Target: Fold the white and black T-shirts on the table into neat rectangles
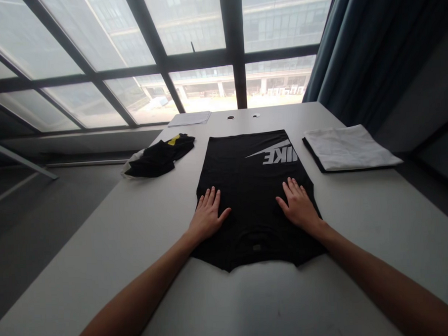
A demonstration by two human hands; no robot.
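A black T-shirt (247, 187) with a white NIKE print lies spread flat on the white table, its neckline toward me and the lettering upside down from my side. My left hand (207, 213) rests on the shirt's left edge, palm down with fingers stretched out. Over by the right edge, below the print, my right hand (298, 204) also lies flat with its fingers spread. Neither hand grips the cloth. The sleeves are not visible as separate parts.
To the left sits a crumpled heap of black, white and yellow clothes (156, 157). Folded white and black cloth (349, 145) is stacked at the right. White sheets (189, 119) lie at the far edge of the table (137, 226), beside two round holes. Windows and a blue curtain (352, 48) stand beyond.
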